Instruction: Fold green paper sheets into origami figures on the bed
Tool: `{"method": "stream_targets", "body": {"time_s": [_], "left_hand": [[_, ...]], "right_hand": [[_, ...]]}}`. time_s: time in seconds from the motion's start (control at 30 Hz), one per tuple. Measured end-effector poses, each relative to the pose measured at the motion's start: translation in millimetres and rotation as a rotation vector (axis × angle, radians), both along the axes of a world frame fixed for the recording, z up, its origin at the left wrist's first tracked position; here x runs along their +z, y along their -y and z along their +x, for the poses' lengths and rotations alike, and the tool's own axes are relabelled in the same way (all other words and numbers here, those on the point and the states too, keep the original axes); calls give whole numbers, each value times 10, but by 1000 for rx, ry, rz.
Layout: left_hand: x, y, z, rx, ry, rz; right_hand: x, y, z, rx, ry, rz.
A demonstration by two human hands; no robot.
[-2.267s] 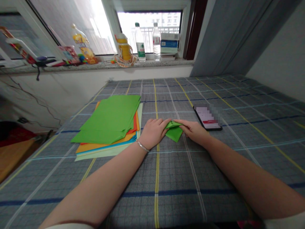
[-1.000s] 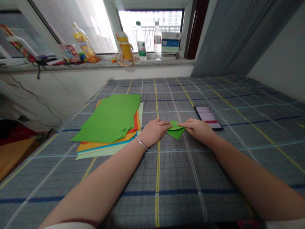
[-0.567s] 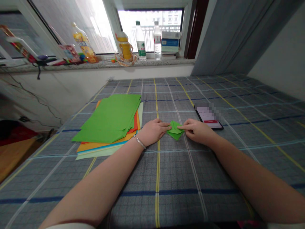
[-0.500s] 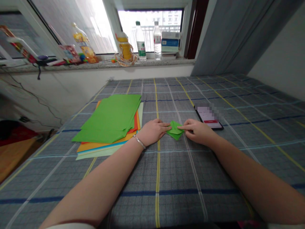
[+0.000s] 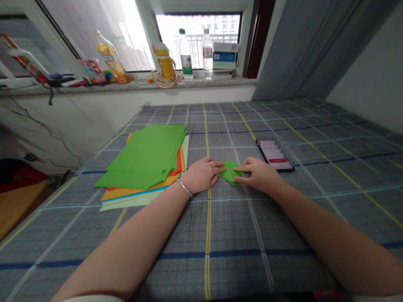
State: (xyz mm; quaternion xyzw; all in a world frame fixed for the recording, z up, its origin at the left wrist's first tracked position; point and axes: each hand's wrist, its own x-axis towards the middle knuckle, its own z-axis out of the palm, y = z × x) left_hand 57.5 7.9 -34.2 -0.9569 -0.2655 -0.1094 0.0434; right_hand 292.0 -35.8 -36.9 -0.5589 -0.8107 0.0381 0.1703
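A small folded piece of green paper [image 5: 230,171] lies flat on the plaid bedsheet [image 5: 220,239], between my two hands. My left hand [image 5: 201,175], with a metal bangle [image 5: 185,188] on its wrist, has its fingertips against the paper's left corner. My right hand [image 5: 258,174] rests its fingers on the paper's right side and covers part of it. To the left of my left hand is a stack of coloured paper [image 5: 141,159], with green sheets on top over red, orange, blue and pale green ones.
A smartphone [image 5: 273,154] lies screen up just beyond my right hand. Past the bed's far end, a windowsill [image 5: 135,86] holds a plastic water bottle [image 5: 185,54], a yellow bottle [image 5: 163,63] and a box [image 5: 225,54]. A grey curtain [image 5: 299,50] hangs at the right.
The folded paper now lies flatter and more compact. My right hand has shifted down over its lower right side, and its fingers have moved from the top of the paper to the side.
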Motion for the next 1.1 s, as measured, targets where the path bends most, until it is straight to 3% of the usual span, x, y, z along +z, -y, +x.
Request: {"method": "stream_targets", "body": {"time_s": [0.2, 0.37, 0.7, 1.1], "left_hand": [[27, 175, 180, 143, 29, 2], [-32, 247, 299, 169, 47, 10], [-95, 222, 346, 237, 81, -55], [-119, 131, 351, 299, 88, -11]], "right_hand": [[2, 37, -65, -18, 86, 64], [50, 64, -117, -22, 147, 48], [64, 36, -175, -54, 186, -24], [96, -61, -227, -45, 252, -80]]}}
